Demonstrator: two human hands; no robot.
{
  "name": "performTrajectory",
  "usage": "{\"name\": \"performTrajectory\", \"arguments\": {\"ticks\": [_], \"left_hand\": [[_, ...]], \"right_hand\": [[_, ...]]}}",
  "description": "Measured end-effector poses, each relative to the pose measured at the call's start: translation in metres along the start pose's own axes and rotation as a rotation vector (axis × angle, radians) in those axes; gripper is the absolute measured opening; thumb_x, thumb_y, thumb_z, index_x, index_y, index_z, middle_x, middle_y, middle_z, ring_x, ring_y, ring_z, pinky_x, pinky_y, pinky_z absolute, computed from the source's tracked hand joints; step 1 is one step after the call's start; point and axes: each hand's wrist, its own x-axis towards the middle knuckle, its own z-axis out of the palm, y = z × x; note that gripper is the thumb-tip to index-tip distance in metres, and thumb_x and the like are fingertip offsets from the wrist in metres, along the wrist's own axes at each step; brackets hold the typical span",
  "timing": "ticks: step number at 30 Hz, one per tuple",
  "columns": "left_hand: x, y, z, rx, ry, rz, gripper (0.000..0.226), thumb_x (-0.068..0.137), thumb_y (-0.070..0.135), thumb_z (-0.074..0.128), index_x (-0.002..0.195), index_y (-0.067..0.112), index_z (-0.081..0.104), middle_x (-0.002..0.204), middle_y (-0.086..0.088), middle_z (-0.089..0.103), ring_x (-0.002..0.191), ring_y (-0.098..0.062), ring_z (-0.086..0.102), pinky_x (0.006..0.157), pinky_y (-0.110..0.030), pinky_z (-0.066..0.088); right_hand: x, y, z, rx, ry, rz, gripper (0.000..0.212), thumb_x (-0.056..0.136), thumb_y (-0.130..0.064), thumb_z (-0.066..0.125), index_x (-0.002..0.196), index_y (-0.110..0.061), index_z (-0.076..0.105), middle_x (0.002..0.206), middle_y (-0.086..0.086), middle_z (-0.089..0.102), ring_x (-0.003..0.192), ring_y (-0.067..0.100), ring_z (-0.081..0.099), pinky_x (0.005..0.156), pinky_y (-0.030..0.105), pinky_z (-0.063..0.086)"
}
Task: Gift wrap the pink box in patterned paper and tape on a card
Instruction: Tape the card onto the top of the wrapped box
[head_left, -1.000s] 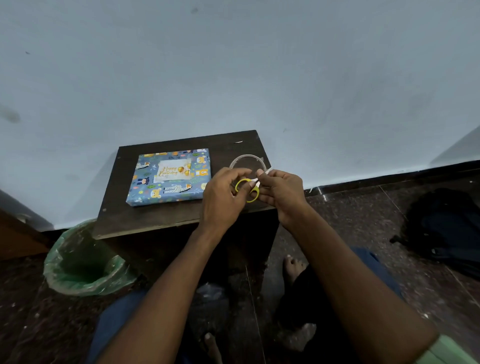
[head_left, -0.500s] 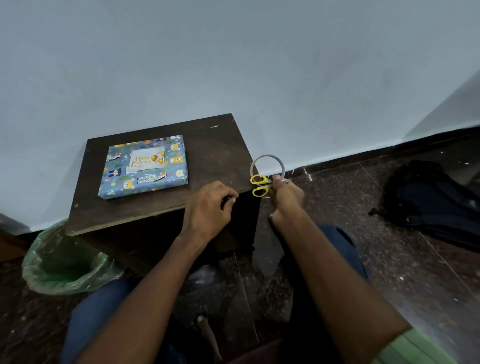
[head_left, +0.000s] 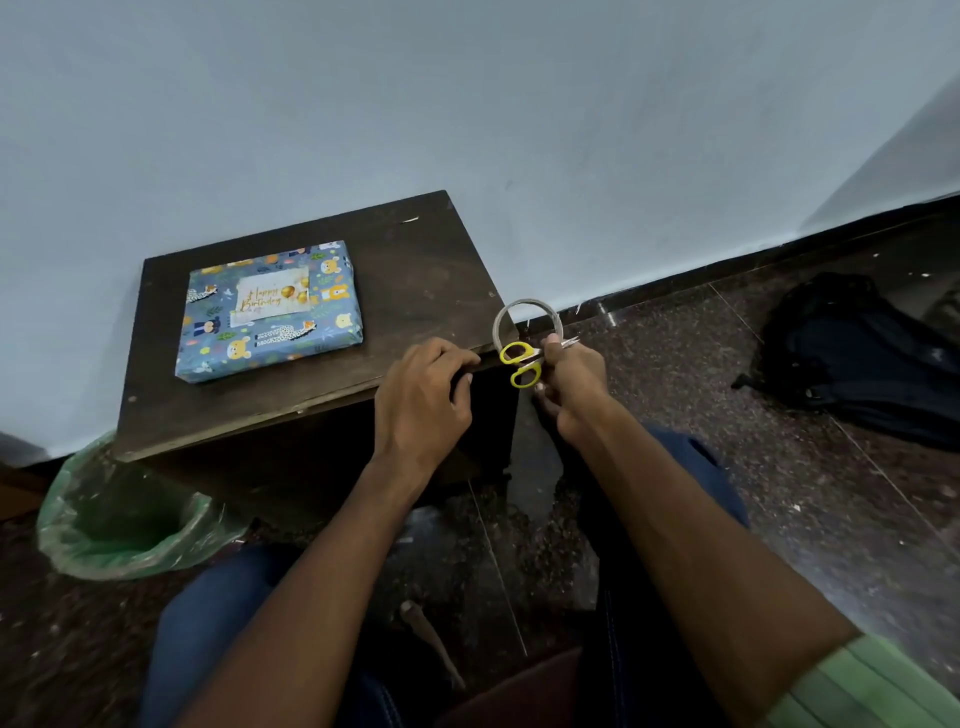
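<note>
My right hand has its fingers curled tight around the yellow-handled scissors and the tape roll just off the tabletop corner. Left hand is curled at the front edge; can't tell if it's pinching anything. The wrapped box sits back left, its card reading "Happy Birthday".

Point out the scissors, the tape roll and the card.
scissors (head_left: 521, 362), head view, yellow handle loops.
tape roll (head_left: 550, 313), head view, upper right of ring.
card (head_left: 270, 301), head view, middle of its face.

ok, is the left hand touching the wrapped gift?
Apart. The head view shows bare table top between the left hand and the wrapped gift.
</note>
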Motion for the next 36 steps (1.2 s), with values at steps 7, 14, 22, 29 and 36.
{"name": "performTrajectory", "arguments": {"ticks": [7,14,22,29,36], "left_hand": [[-0.015,-0.001,-0.001,0.078,-0.026,-0.051,0.020,0.096,0.027,0.072,0.114,0.020,0.078,0.103,0.005,0.070,0.096,-0.020,0.064,0.082,-0.035,0.053],[-0.022,0.004,-0.011,-0.008,-0.146,-0.162,0.008,0.096,0.023,0.074,0.095,0.030,0.079,0.091,0.012,0.069,0.090,-0.013,0.061,0.078,-0.027,0.045],[-0.031,-0.001,-0.032,-0.118,-0.306,-0.321,0.008,0.089,0.030,0.083,0.088,0.037,0.083,0.084,0.019,0.074,0.079,0.000,0.066,0.071,-0.025,0.052],[-0.042,-0.004,-0.044,-0.331,-0.391,-0.566,0.013,0.077,0.029,0.095,0.081,0.032,0.083,0.070,0.019,0.076,0.072,0.006,0.073,0.070,-0.013,0.051],[-0.045,-0.009,-0.045,-0.378,-0.398,-0.655,0.015,0.075,0.025,0.097,0.079,0.028,0.082,0.070,0.012,0.078,0.070,0.000,0.074,0.072,-0.020,0.056]], "right_hand": [[0.002,-0.003,-0.012,-0.105,0.010,-0.012,0.022,0.102,-0.023,0.062,0.083,-0.012,0.065,0.082,0.011,0.069,0.068,0.022,0.062,0.063,0.036,0.050],[-0.004,-0.013,-0.034,-0.304,-0.075,0.046,0.018,0.095,-0.010,0.068,0.101,0.005,0.075,0.081,0.019,0.067,0.050,0.021,0.053,0.041,0.022,0.037],[-0.005,-0.016,-0.017,-0.513,-0.290,0.309,0.020,0.105,-0.017,0.060,0.094,-0.008,0.073,0.083,0.007,0.067,0.063,0.017,0.057,0.061,0.029,0.047],[0.012,0.007,0.008,-0.528,-0.310,0.427,0.021,0.105,-0.017,0.062,0.086,-0.008,0.061,0.076,0.007,0.061,0.064,0.017,0.062,0.055,0.032,0.052],[0.019,0.029,0.030,-0.370,-0.238,0.504,0.016,0.110,-0.005,0.047,0.100,-0.006,0.060,0.050,0.003,0.062,0.054,0.014,0.060,0.075,0.031,0.054]]}}
